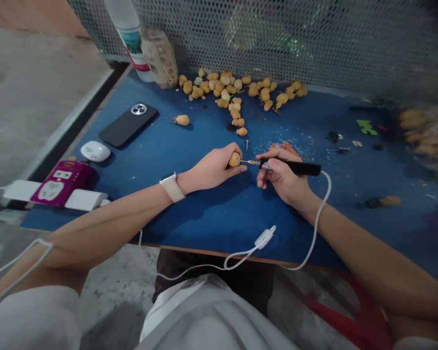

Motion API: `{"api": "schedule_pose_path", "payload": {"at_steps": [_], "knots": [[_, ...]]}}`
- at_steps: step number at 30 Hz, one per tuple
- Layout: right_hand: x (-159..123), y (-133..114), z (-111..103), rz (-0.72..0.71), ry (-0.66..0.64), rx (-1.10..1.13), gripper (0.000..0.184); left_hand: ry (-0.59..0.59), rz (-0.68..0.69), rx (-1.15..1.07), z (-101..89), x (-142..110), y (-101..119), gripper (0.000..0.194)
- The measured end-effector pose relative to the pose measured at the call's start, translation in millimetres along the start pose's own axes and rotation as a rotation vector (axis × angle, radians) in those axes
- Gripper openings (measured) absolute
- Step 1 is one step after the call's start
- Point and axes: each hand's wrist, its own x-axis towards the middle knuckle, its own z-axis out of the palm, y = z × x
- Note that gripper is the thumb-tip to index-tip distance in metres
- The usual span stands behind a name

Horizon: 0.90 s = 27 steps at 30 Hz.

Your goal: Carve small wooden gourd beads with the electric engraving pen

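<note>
Between its thumb and fingers my left hand pinches a small tan gourd. My right hand grips a black-handled electric pen, which looks like a soldering iron, much as one holds a pencil. Its thin metal tip points left and meets or nearly meets the gourd's right side; I cannot tell whether it touches. A white cord runs from the back of the pen down over my right wrist. An orange crumpled piece lies just behind my right hand, with pale crumbs around it.
Many small gourds are heaped along the back, by a perforated metal panel. At left are a bottle, a jar, a phone, a white case and a purple power strip. An inline switch lies near the front edge.
</note>
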Motion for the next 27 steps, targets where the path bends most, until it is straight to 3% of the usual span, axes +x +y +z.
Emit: {"api": "schedule_pose_path", "payload": {"at_steps": [27], "knots": [[0.7,2.6,-1.7,0.011,-0.014,0.015,0.027,-0.006,0.017,0.026,-0.4,-0.3,-2.4,0.023]]}}
